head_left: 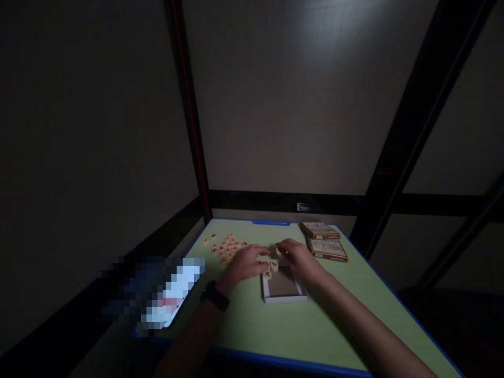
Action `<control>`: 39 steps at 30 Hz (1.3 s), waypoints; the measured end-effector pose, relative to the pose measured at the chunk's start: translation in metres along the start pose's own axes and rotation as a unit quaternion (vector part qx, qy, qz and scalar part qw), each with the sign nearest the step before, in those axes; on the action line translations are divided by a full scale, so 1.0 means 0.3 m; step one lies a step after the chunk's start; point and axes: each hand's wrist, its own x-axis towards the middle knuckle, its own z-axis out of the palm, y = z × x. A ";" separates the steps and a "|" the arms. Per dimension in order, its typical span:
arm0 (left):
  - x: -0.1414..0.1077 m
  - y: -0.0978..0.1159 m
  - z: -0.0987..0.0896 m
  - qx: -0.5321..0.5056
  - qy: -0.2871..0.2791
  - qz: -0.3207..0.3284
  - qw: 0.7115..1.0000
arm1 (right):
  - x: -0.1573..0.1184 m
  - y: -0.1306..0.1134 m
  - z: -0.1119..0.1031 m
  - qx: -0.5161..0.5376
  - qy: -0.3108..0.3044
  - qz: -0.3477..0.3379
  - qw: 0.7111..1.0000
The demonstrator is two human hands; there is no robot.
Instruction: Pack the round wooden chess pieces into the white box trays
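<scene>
Over a shallow open cardboard box with white sides, my two hands work close together. My right hand is closed, pinching a round Chinese chess piece above the box's far edge. My left hand has its fingers stretched out and apart, with the thumb next to light wooden chess pieces in the box's far left corner. Whether the thumb touches them I cannot tell. Just left of that hand, several more chess pieces with red or dark marks lie loosely spread on the table.
Two flat printed game boxes lie overlapping at the table's back right. A bright-screened device, partly blurred out, rests along the left edge. The green table has a blue rim, and walls stand close behind it and on its left.
</scene>
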 end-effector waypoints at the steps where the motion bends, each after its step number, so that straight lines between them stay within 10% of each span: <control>1: 0.000 -0.003 0.003 0.005 -0.010 0.007 1.000 | 0.001 0.000 -0.008 0.001 -0.009 -0.004 1.000; 24: 0.011 -0.034 0.035 0.070 -0.016 0.056 0.996 | -0.025 -0.086 0.038 0.001 -0.097 -0.053 0.994; 39: 0.024 -0.037 0.022 0.128 0.069 -0.021 0.989 | -0.024 -0.059 0.070 0.008 -0.090 -0.026 0.996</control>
